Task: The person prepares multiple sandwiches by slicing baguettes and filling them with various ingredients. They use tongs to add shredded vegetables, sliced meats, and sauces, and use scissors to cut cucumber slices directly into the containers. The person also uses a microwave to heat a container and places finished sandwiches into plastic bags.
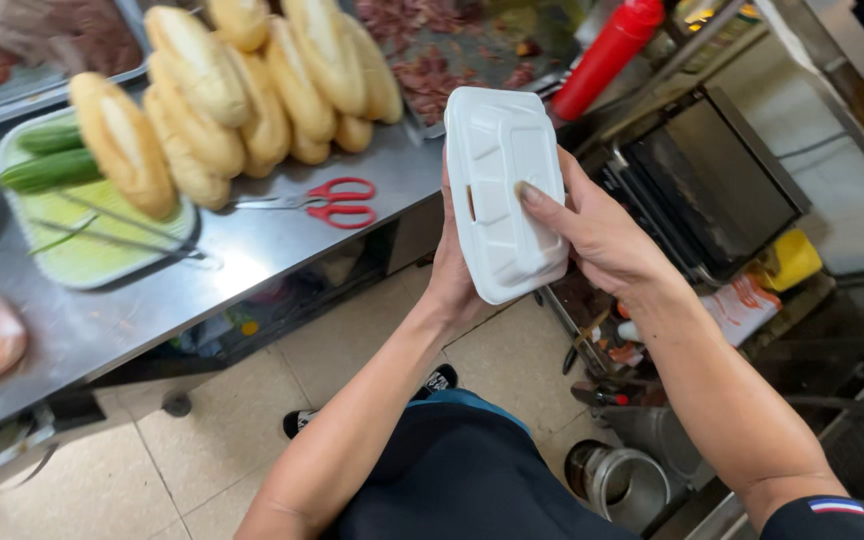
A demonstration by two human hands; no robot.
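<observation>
I hold the white foam box (500,190) in both hands: left hand (449,275) behind, right hand (597,232) gripping its side. It looks light and easy to crush.

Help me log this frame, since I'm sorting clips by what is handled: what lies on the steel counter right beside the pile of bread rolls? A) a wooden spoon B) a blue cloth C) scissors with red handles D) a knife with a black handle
C: the scissors with red handles lie flat on the steel counter just below the bread rolls, while both hands hold a white foam box.
</observation>
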